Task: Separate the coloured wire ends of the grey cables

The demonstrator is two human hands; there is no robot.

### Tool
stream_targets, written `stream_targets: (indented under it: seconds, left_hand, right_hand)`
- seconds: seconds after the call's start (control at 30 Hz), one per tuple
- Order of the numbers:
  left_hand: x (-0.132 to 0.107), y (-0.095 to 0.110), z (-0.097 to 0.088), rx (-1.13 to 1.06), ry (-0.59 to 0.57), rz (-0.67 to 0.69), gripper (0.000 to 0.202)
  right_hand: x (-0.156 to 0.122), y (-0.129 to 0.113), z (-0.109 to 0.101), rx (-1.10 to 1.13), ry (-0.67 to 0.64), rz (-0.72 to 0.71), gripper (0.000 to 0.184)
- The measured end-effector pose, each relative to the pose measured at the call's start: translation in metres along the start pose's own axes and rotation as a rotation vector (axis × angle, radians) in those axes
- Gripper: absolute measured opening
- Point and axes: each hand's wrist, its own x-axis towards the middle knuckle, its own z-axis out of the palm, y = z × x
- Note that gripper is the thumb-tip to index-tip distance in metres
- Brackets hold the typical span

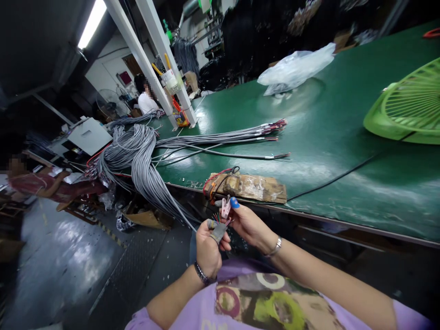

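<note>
My left hand [208, 247] is closed around the end of a grey cable [178, 213], whose thin coloured wires [216, 217] fan out above my taped fingers. My right hand [248, 223], with a blue cap on one fingertip, pinches a small pink-white connector [226, 207] right at those wire ends. Both hands hover in front of the edge of the green table [343, 151], just below a worn wooden block [254, 187] with a small jig and red wires on it.
A big bundle of grey cables [137, 156] drapes off the table's left edge, their stripped ends [271, 130] lying on the green top. A green fan grille [409, 107], a plastic bag [295, 68] and a black cord [343, 174] lie further right. Two people sit at the far left.
</note>
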Motion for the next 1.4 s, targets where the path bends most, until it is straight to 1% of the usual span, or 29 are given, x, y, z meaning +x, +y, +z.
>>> stream_targets:
  seconds: [0.1, 0.23, 0.37, 0.5, 0.57, 0.67, 0.73, 0.83, 0.93, 1.0, 1.07, 1.13, 1.17, 1.2, 1.23, 1.3, 1.33, 1.4]
  left_hand:
    - [0.001, -0.002, 0.000, 0.012, 0.000, -0.006, 0.024]
    - [0.002, -0.006, -0.001, 0.027, -0.004, -0.007, 0.024]
    - [0.002, -0.007, -0.002, 0.021, -0.010, 0.002, 0.022]
    - [-0.002, -0.006, -0.003, 0.011, -0.008, 0.014, 0.022]
    - [-0.004, -0.006, -0.005, 0.011, -0.002, 0.021, 0.024]
    - [-0.006, -0.009, -0.010, 0.015, -0.004, 0.030, 0.028]
    - [-0.006, -0.013, -0.015, 0.029, -0.027, 0.038, 0.028]
    - [-0.006, -0.019, -0.020, 0.091, -0.082, 0.033, 0.024]
    - [-0.004, -0.023, -0.022, 0.184, -0.179, -0.049, 0.022]
    - [-0.003, -0.024, -0.023, 0.236, -0.252, -0.147, 0.024]
    - [-0.002, -0.023, -0.023, 0.259, -0.285, -0.218, 0.027]
    - [-0.001, -0.020, -0.022, 0.243, -0.261, -0.225, 0.027]
    - [-0.001, -0.019, -0.022, 0.219, -0.235, -0.208, 0.026]
    - [-0.001, -0.018, -0.021, 0.190, -0.206, -0.189, 0.025]
    - [-0.001, -0.017, -0.020, 0.159, -0.180, -0.170, 0.025]
    - [-0.001, -0.015, -0.019, 0.107, -0.156, -0.143, 0.023]
    - [-0.002, -0.015, -0.018, 0.090, -0.160, -0.135, 0.022]
    - [-0.002, -0.016, -0.015, 0.079, -0.182, -0.120, 0.023]
  right_hand:
    - [0.001, -0.001, 0.004, 0.030, 0.046, -0.030, 0.048]
    - [0.002, 0.000, 0.005, 0.018, 0.065, -0.055, 0.045]
    - [0.002, 0.003, 0.003, 0.042, 0.059, -0.028, 0.046]
    - [-0.001, 0.008, -0.004, 0.108, 0.007, 0.035, 0.045]
    - [-0.005, 0.009, -0.009, 0.101, -0.030, 0.083, 0.045]
    - [-0.014, 0.007, -0.014, 0.013, -0.114, 0.164, 0.043]
    - [-0.019, 0.003, -0.014, -0.094, -0.157, 0.179, 0.039]
    - [-0.024, -0.004, -0.013, -0.307, -0.195, 0.126, 0.031]
    - [-0.026, -0.009, -0.012, -0.543, -0.276, 0.057, 0.031]
    - [-0.029, -0.011, -0.012, -0.715, -0.323, -0.037, 0.032]
    - [-0.033, -0.013, -0.014, -0.867, -0.342, -0.180, 0.031]
    - [-0.039, -0.015, -0.017, -0.954, -0.325, -0.338, 0.028]
    - [-0.042, -0.015, -0.019, -0.969, -0.288, -0.402, 0.026]
    - [-0.044, -0.015, -0.022, -0.967, -0.233, -0.440, 0.026]
    - [-0.046, -0.014, -0.024, -0.950, -0.168, -0.445, 0.026]
    - [-0.049, -0.009, -0.026, -0.868, -0.077, -0.354, 0.027]
    - [-0.050, -0.006, -0.025, -0.801, -0.069, -0.279, 0.028]
    - [-0.049, 0.001, -0.022, -0.639, -0.120, -0.139, 0.031]
